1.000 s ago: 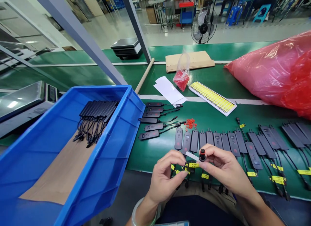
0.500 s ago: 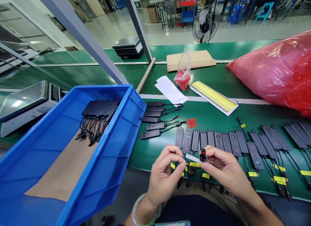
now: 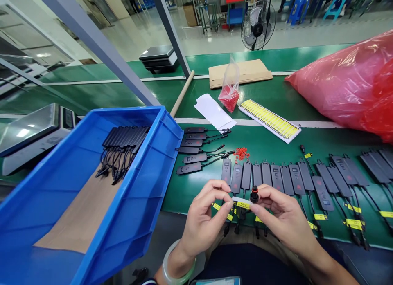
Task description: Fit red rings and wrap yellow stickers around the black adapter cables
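**Black connector held upright between two hands, near side of the red rings**

Take the heap of small red rubber rings [image 3: 241,153] on the green counter [image 3: 172,199] as the landmark. On its near side, the right hand [image 3: 281,211] grasps a short black plastic connector with a red ring round it [image 3: 254,195], between thumb and fingers. The connector points up, probably so that its end and ring are in plain sight.

A yellow printed label with a white strip [image 3: 243,204] spans the gap from connector to left hand [image 3: 207,211]. The left thumb and forefinger meet at its far end (whether they pinch it or merely touch it, I cannot tell). Holding the hands at either end presumably lets the label lie flat and readable.

Flat black plastic boxes with cables [image 3: 276,178] stand in a row running right from the near side of the rings, cables toward the person, likely for easy reach. More black boxes [image 3: 193,158] lie left of the rings; beyond them on that side is the blue plastic crate [image 3: 153,174]. The yellow-and-white label sheet [image 3: 270,121] lies past the rings, to the right.
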Available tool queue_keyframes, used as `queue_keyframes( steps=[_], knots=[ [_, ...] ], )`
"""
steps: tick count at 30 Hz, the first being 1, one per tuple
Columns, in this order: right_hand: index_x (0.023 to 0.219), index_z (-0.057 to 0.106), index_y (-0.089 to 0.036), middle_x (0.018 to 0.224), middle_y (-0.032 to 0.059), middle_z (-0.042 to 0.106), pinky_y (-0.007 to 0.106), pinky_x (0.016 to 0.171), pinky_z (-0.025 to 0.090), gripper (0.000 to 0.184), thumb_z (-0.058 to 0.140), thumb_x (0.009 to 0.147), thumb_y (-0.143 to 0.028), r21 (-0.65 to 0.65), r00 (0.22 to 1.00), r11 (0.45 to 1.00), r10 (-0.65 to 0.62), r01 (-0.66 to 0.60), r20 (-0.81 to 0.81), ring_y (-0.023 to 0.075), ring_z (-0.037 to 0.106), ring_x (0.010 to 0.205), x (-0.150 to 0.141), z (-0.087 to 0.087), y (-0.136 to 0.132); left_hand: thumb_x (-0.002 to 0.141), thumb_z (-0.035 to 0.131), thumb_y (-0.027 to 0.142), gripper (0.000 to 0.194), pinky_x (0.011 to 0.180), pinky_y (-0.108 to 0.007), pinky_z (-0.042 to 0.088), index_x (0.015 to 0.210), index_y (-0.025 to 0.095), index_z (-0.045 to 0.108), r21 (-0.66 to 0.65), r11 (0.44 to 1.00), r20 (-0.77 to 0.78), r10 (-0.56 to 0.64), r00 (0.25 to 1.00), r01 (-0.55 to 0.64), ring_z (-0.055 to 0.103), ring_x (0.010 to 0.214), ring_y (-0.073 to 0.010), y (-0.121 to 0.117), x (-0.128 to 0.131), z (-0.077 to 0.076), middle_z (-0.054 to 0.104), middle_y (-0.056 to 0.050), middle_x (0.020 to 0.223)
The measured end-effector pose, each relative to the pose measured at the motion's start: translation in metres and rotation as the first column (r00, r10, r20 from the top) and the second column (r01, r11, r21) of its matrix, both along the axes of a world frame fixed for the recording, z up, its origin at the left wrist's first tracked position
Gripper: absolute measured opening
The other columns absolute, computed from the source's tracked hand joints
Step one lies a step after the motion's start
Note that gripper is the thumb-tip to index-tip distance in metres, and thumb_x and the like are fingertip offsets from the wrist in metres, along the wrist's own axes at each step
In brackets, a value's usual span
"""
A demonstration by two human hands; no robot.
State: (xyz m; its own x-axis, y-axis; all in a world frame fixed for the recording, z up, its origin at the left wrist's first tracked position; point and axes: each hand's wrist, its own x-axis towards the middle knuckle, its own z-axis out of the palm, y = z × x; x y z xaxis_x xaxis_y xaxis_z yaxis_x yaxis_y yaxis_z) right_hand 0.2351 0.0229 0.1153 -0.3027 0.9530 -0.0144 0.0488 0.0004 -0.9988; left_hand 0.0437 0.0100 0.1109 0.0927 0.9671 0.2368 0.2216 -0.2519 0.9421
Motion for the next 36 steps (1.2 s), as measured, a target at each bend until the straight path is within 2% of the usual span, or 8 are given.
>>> queue_keyframes(
  steps=[6,17,36],
  knots=[
    [0.08,0.057,-0.02,0.078,0.0002,0.056,0.019,0.057,0.053,0.01,0.063,0.087,-0.025,0.01,1.0,1.0,-0.011,0.011,0.028,0.0107,0.057,0.062,-0.001,0.001,-0.001,0.089,0.059,0.013,0.009,0.078,-0.03,0.048,0.081,0.017,0.061,-0.021,0.999,0.052,-0.041,0.998,0.042,0.058,0.087,-0.0184,0.004,-0.001,0.001,0.06,-0.007,0.091],
    [0.084,0.059,-0.021,0.082,-0.0009,0.056,0.017,0.062,0.053,0.006,0.063,0.087,-0.02,0.026,0.999,1.0,-0.015,0.014,0.037,0.0093,0.059,0.066,0.0,-0.004,-0.005,0.088,0.059,0.012,0.011,0.073,-0.03,0.05,0.079,0.017,0.06,-0.005,0.992,0.148,-0.121,0.982,0.123,0.058,0.078,-0.016,0.01,0.0,0.001,0.063,-0.005,0.082],
    [0.086,0.059,-0.022,0.087,0.0019,0.06,0.022,0.064,0.055,0.004,0.062,0.089,-0.022,0.098,0.993,0.995,-0.03,0.018,0.113,0.0118,0.06,0.07,0.003,-0.008,-0.011,0.089,0.058,0.011,0.012,0.071,-0.031,0.049,0.079,0.017,0.06,-0.024,0.992,0.174,-0.121,0.977,0.127,0.059,0.076,-0.0162,0.008,0.002,-0.001,0.064,-0.005,0.083]
  ],
)
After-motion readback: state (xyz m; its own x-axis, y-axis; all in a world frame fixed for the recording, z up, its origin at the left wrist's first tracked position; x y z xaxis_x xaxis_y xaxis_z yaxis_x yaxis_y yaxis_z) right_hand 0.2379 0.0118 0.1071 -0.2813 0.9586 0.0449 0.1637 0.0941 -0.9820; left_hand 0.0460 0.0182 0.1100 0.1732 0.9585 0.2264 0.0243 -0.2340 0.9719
